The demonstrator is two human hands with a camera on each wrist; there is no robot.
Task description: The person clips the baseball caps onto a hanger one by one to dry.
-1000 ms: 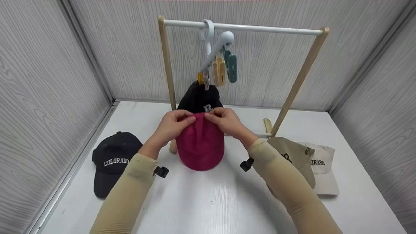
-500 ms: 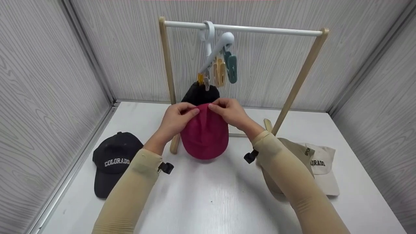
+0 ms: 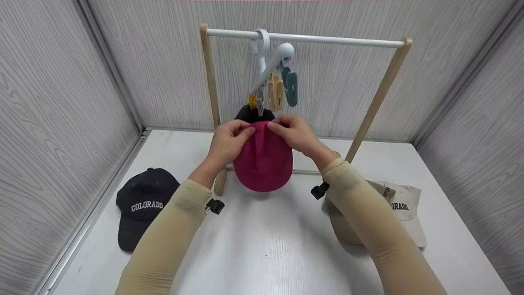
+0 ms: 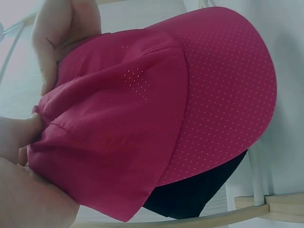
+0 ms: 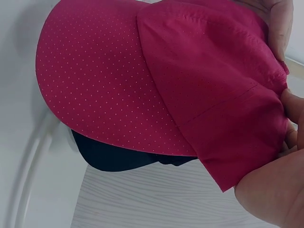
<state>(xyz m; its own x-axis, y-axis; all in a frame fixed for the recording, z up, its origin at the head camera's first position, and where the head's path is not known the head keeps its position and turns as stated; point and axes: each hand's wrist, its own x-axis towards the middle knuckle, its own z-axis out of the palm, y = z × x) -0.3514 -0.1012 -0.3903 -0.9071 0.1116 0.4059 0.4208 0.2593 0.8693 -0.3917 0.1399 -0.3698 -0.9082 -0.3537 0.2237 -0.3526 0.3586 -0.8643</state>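
Observation:
Both hands hold up a magenta cap point(image 3: 264, 159), brim down, in the middle of the head view. My left hand point(image 3: 229, 141) pinches the left of its top edge between thumb and fingers. On the other side, my right hand point(image 3: 298, 134) pinches the top edge too. Small perforations dot the brim in the left wrist view point(image 4: 228, 85). Directly behind hangs a black cap point(image 3: 262, 116), mostly hidden, held by clips on a white hanger point(image 3: 272, 65). Nearest above the hands are yellow clothespins point(image 3: 276, 94) and a teal clothespin point(image 3: 292, 88).
The hanger hooks over the white rail point(image 3: 335, 39) of a wooden-legged rack point(image 3: 378, 100). A dark COLORADO cap point(image 3: 148, 205) lies at left on the white table point(image 3: 262, 254). An olive cap point(image 3: 346, 225), partly under the right forearm, overlaps a cream cap point(image 3: 411, 213) at right.
Both hands have raised the magenta cap and shifted it slightly right. It now covers more of the black cap. Their pinch on it stays the same.

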